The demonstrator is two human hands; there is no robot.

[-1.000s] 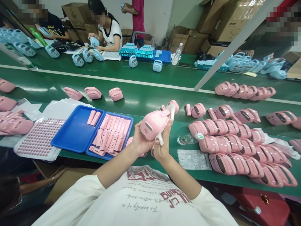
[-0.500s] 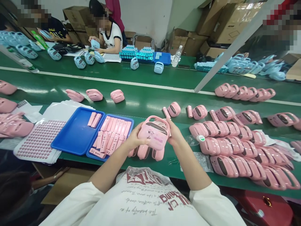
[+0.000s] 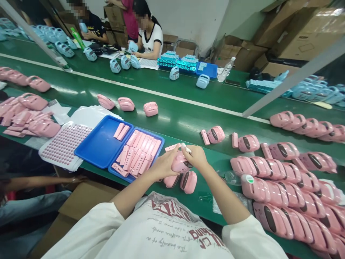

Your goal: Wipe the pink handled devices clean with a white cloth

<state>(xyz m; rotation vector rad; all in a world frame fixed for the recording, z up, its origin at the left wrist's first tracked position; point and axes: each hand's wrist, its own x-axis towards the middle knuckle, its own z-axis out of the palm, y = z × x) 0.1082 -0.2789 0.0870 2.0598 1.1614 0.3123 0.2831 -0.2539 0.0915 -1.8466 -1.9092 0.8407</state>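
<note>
Between my hands, above the near edge of the bench, is a pink plastic housing (image 3: 180, 163) with a dark panel, now tipped so that mostly its rounded side shows. My left hand (image 3: 165, 164) is closed round its left side. At its upper right, my right hand (image 3: 196, 157) pinches a small white thing (image 3: 186, 147), perhaps a bit of cloth, close against the housing. A pink strip (image 3: 171, 148) with small dark marks lies just beyond my left fingers. Below my hands stand more pink housings (image 3: 188, 182), partly covered by my left arm.
Left of my hands, a blue tray (image 3: 161, 141) holds pink strips, beside another blue tray (image 3: 93, 147). A sticker sheet (image 3: 63, 147) lies farther left. Rows of pink housings (image 3: 272, 216) crowd the right. Across the green bench (image 3: 178, 120), people handle blue housings (image 3: 202, 81).
The pink housing has turned from front-facing to tipped over and sits lower. My right hand has come over its top with the white thing. The view has swung left.
</note>
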